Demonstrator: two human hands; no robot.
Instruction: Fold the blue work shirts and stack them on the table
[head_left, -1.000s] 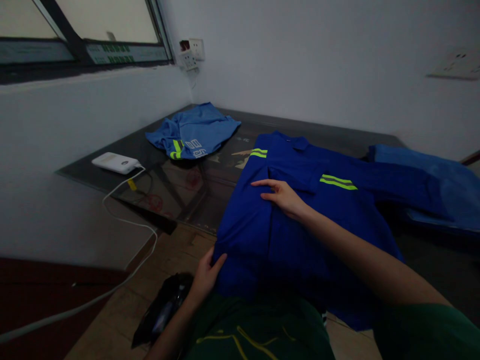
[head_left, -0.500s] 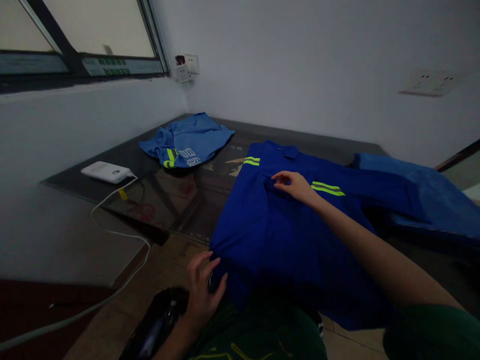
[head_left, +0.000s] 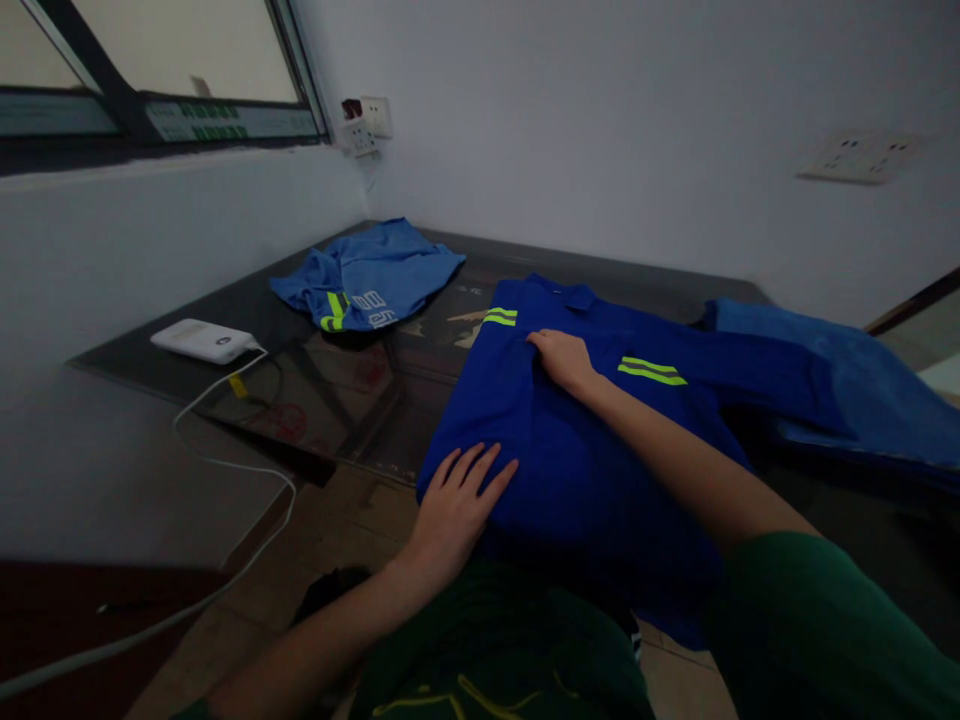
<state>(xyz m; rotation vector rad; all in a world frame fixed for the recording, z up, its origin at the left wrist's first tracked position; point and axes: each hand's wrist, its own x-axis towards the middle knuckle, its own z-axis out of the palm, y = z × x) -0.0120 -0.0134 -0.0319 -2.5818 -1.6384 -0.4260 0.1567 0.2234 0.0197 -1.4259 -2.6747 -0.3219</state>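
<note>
A dark blue work jacket (head_left: 487, 400) with yellow-green reflective stripes lies spread over the table, its collar toward the wall and its lower part hanging off the near edge. My right hand (head_left: 564, 360) is closed at the upper chest, fingertips pinching the cloth by the front opening. Lower down, my left hand (head_left: 454, 505) rests flat on the jacket's left side, fingers spread, holding nothing. One sleeve stretches to the right, where its end meets lighter blue cloth.
Another blue garment (head_left: 382, 270) with white print lies crumpled on the dark table (head_left: 360, 415) at back left. A white power bank (head_left: 202, 341) with a cable (head_left: 180, 430) sits at the left edge. Folded lighter blue cloth (head_left: 862, 370) lies at right. Wall sockets (head_left: 859, 158) are behind.
My left hand has moved up and right from beside the jacket's lower edge onto its cloth. My right hand has shifted slightly left and closed its fingers on the front opening.
</note>
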